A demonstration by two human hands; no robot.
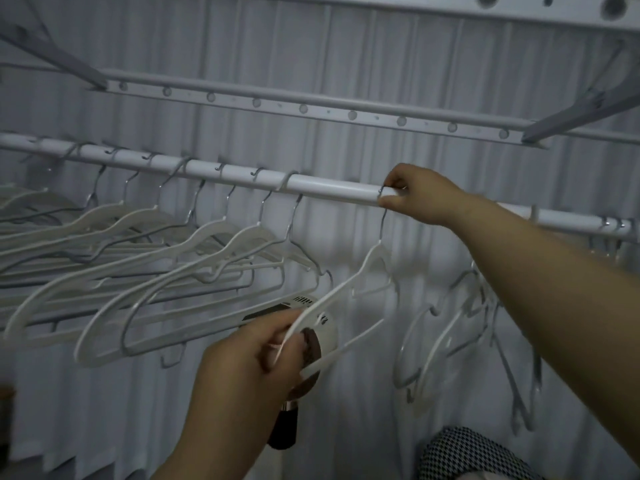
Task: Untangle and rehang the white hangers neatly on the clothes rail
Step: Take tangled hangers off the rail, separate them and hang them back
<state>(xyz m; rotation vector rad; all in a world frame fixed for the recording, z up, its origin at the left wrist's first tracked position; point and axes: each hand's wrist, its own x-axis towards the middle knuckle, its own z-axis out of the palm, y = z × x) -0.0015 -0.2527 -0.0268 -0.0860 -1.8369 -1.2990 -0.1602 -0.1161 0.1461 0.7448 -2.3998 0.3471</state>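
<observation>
A white clothes rail (329,187) runs across the view, dropping to the right. One white hanger (363,271) hangs at its middle. My right hand (415,195) pinches that hanger's metal hook on the rail. My left hand (252,358) grips the hanger's lower left arm. Several white hangers (145,237) hang spaced in a row on the rail's left part. A tangled bunch of white hangers (478,327) dangles from the rail at the right, partly behind my right forearm.
A second bar with round holes (304,107) runs above and behind the rail. A white round device with a dark handle (311,341) sits behind my left hand. White curtains fill the background. A checked cloth (474,452) lies at the bottom right.
</observation>
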